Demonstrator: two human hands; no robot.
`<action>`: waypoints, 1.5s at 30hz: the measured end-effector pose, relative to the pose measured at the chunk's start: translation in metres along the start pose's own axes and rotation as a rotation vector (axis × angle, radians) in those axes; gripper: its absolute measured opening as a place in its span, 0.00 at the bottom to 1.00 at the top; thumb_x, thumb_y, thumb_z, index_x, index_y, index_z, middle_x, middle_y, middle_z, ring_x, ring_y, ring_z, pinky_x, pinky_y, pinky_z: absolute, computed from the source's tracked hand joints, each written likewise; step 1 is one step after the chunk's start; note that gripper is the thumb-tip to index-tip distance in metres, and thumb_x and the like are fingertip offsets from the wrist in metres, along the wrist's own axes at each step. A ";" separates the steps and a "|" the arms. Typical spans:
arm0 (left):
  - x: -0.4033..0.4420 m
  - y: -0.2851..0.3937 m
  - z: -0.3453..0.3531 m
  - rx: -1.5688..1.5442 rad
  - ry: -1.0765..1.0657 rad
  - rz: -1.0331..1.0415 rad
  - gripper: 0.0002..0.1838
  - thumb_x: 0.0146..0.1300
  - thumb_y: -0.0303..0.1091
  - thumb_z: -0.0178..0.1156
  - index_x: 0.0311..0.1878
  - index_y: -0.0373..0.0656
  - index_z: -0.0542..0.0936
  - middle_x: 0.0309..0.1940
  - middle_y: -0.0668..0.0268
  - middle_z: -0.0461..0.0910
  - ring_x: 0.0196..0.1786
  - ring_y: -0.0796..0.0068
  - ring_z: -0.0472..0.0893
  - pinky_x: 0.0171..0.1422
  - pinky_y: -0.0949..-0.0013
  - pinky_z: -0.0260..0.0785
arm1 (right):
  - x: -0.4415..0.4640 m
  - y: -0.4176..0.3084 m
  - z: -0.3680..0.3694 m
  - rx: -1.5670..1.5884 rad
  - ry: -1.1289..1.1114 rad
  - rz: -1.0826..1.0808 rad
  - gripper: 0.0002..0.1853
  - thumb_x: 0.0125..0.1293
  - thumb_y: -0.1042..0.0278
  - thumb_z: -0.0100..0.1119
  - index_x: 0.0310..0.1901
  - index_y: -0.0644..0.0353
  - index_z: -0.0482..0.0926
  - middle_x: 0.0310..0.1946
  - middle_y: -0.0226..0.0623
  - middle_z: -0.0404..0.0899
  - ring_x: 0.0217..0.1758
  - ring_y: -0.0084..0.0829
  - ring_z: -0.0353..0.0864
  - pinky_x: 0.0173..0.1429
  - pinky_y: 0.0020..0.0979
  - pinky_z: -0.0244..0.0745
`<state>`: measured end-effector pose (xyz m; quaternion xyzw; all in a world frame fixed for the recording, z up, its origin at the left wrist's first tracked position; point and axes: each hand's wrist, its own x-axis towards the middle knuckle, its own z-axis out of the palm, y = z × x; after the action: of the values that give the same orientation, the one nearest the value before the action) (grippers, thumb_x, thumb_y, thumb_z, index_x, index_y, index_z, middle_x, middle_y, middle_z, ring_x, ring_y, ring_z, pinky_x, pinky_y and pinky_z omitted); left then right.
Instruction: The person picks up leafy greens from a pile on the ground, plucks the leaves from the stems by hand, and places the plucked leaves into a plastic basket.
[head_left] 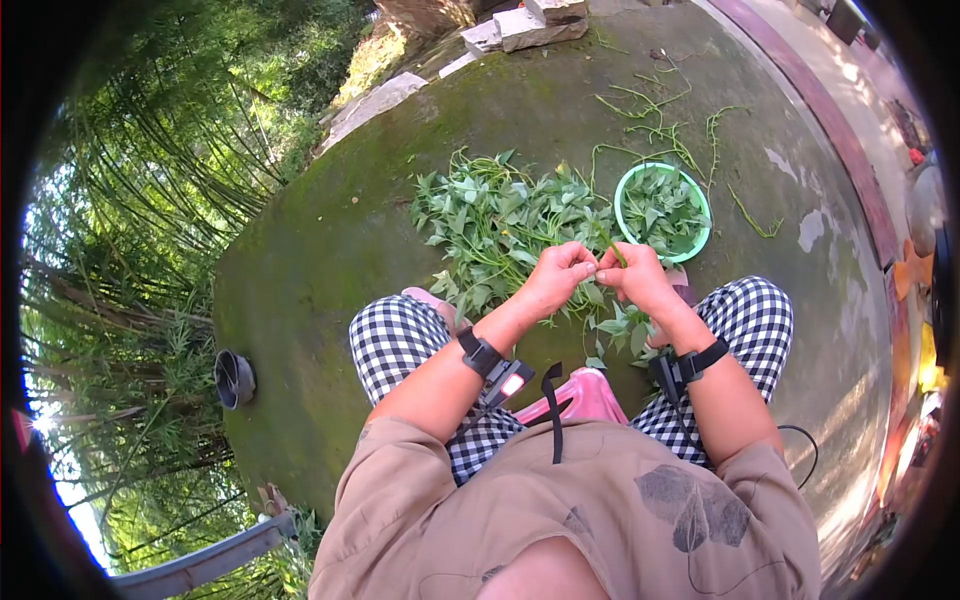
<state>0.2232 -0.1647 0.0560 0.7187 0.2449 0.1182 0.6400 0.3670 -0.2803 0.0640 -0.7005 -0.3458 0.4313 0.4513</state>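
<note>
Over the middle of the mossy ground (310, 270), fingertips met: the right hand (640, 277) had a green stem (618, 256) pinched between thumb and fingers, a short length poking out on the far side. And close in came the left hand (562, 278), fingers bent, tips right up against the right's; whether it gripped anything, I couldn't tell!

Featherlight, that stem, by the look of it: pliant, probably crisp enough to snap at a sharp bend, maybe a touch slick with sap. The bare stalk was the place to take hold, in a light pinch, as soft leaves would likely bruise or tear.

Just beyond the hands, the count! One leafy pile (505, 215), spread toward the ground's far edge, its sprigs past numbering. One green-rimmed basin (618, 200), just past the right hand, holding plucked-looking leaves (662, 205), too heaped to count. Loose stems (655, 125) straggled toward the far edge, several, tangled, no sure total.

Nearer the body: two wrist devices (482, 355), one per arm, and one pink seat (592, 395), partly hidden. Out wide, one dark pot (235, 379) sat by the ground's left edge, and stone blocks (540, 28), three at least, lined the far edge.
</note>
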 end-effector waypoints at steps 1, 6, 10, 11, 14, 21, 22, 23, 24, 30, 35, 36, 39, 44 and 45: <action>0.000 -0.003 0.000 0.013 0.006 -0.002 0.07 0.64 0.32 0.62 0.36 0.38 0.79 0.23 0.76 0.72 0.27 0.86 0.67 0.29 0.75 0.61 | 0.001 0.002 0.001 0.044 0.005 0.003 0.06 0.52 0.75 0.67 0.29 0.63 0.78 0.18 0.29 0.75 0.16 0.19 0.71 0.20 0.25 0.65; -0.005 -0.022 0.001 0.150 0.005 -0.005 0.06 0.63 0.31 0.61 0.35 0.38 0.78 0.23 0.74 0.72 0.30 0.83 0.69 0.34 0.73 0.64 | 0.000 -0.002 -0.006 0.210 0.083 -0.065 0.04 0.54 0.77 0.65 0.28 0.63 0.78 0.19 0.28 0.76 0.15 0.18 0.71 0.18 0.23 0.64; -0.013 -0.053 -0.001 0.315 -0.045 -0.060 0.07 0.58 0.31 0.61 0.34 0.37 0.79 0.25 0.68 0.77 0.30 0.79 0.72 0.35 0.69 0.67 | 0.004 -0.007 -0.045 0.278 0.311 -0.172 0.04 0.55 0.79 0.64 0.29 0.63 0.78 0.20 0.30 0.77 0.15 0.18 0.70 0.18 0.21 0.65; -0.015 -0.063 -0.004 0.395 -0.070 -0.090 0.07 0.56 0.30 0.61 0.34 0.37 0.80 0.25 0.66 0.78 0.30 0.77 0.74 0.36 0.68 0.68 | 0.001 -0.014 -0.057 0.274 0.363 -0.202 0.04 0.55 0.78 0.64 0.28 0.63 0.78 0.20 0.30 0.77 0.14 0.18 0.70 0.18 0.22 0.64; -0.025 -0.086 -0.008 0.584 -0.196 -0.214 0.06 0.52 0.27 0.62 0.35 0.38 0.82 0.26 0.62 0.80 0.31 0.72 0.78 0.39 0.66 0.71 | 0.006 -0.008 -0.096 0.207 0.587 -0.206 0.04 0.56 0.78 0.63 0.33 0.66 0.80 0.22 0.33 0.80 0.14 0.19 0.72 0.18 0.24 0.64; -0.043 -0.083 -0.001 0.314 -0.402 -0.645 0.27 0.64 0.41 0.62 0.64 0.41 0.73 0.21 0.64 0.81 0.16 0.81 0.70 0.20 0.73 0.63 | 0.010 0.011 -0.121 0.039 0.792 0.026 0.19 0.58 0.69 0.65 0.50 0.68 0.79 0.36 0.42 0.84 0.16 0.25 0.77 0.26 0.26 0.72; -0.038 -0.081 -0.004 0.251 -0.382 -0.672 0.26 0.66 0.43 0.59 0.62 0.36 0.74 0.21 0.63 0.82 0.16 0.80 0.70 0.20 0.73 0.63 | 0.011 0.011 -0.122 0.064 0.783 0.034 0.18 0.58 0.69 0.65 0.49 0.68 0.80 0.35 0.42 0.84 0.16 0.25 0.77 0.26 0.26 0.72; -0.036 -0.083 -0.007 0.170 -0.344 -0.660 0.25 0.67 0.43 0.58 0.60 0.35 0.75 0.22 0.62 0.82 0.16 0.80 0.71 0.20 0.74 0.63 | 0.008 0.009 -0.122 0.090 0.775 0.040 0.17 0.58 0.69 0.65 0.48 0.68 0.80 0.35 0.42 0.84 0.16 0.25 0.77 0.26 0.27 0.72; -0.035 -0.084 -0.009 0.089 -0.306 -0.646 0.23 0.68 0.43 0.56 0.58 0.34 0.76 0.22 0.62 0.82 0.16 0.80 0.71 0.20 0.74 0.63 | 0.006 0.009 -0.123 0.115 0.768 0.046 0.16 0.58 0.69 0.65 0.47 0.68 0.80 0.34 0.42 0.84 0.16 0.25 0.77 0.26 0.27 0.72; -0.027 -0.055 -0.014 -0.624 -0.198 -0.582 0.33 0.73 0.57 0.42 0.64 0.34 0.67 0.38 0.53 0.84 0.27 0.75 0.79 0.33 0.71 0.70 | 0.000 0.008 -0.097 0.188 0.433 0.110 0.06 0.57 0.71 0.64 0.33 0.63 0.78 0.21 0.32 0.77 0.15 0.22 0.72 0.16 0.25 0.59; -0.016 -0.037 -0.010 -0.928 -0.141 -0.544 0.44 0.69 0.68 0.36 0.70 0.34 0.60 0.48 0.45 0.81 0.39 0.63 0.83 0.57 0.58 0.69 | 0.000 0.020 -0.028 0.136 -0.003 0.166 0.07 0.56 0.73 0.64 0.33 0.66 0.78 0.21 0.33 0.76 0.15 0.22 0.72 0.16 0.23 0.62; -0.014 -0.032 -0.007 -0.936 -0.123 -0.551 0.45 0.69 0.69 0.35 0.70 0.35 0.59 0.48 0.45 0.81 0.40 0.62 0.83 0.59 0.55 0.67 | 0.000 0.019 -0.017 0.119 -0.042 0.167 0.07 0.56 0.73 0.64 0.33 0.66 0.78 0.21 0.33 0.75 0.15 0.22 0.71 0.17 0.23 0.62; -0.006 -0.034 0.003 -0.931 -0.100 -0.527 0.49 0.66 0.73 0.34 0.70 0.35 0.60 0.51 0.44 0.80 0.48 0.59 0.82 0.65 0.53 0.61 | 0.002 0.021 0.003 -0.026 -0.098 0.186 0.14 0.56 0.61 0.69 0.33 0.64 0.79 0.18 0.31 0.76 0.13 0.22 0.70 0.17 0.26 0.64; 0.008 -0.043 0.010 -1.051 -0.152 -0.514 0.46 0.65 0.73 0.39 0.68 0.38 0.64 0.49 0.53 0.77 0.52 0.59 0.77 0.60 0.60 0.66 | -0.001 0.000 0.018 -0.376 -0.133 0.240 0.18 0.52 0.56 0.71 0.37 0.61 0.83 0.22 0.37 0.80 0.19 0.30 0.77 0.28 0.34 0.72; 0.009 -0.038 0.014 -1.063 -0.140 -0.522 0.46 0.65 0.73 0.39 0.68 0.39 0.64 0.47 0.54 0.77 0.52 0.60 0.77 0.59 0.60 0.66 | 0.003 0.013 0.020 -0.380 -0.090 0.215 0.18 0.51 0.56 0.71 0.38 0.60 0.83 0.23 0.38 0.81 0.21 0.32 0.78 0.31 0.35 0.73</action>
<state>0.2300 -0.1695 0.0149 0.2218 0.2780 0.0158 0.9345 0.3509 -0.2751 0.0467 -0.7858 -0.3641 0.4349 0.2466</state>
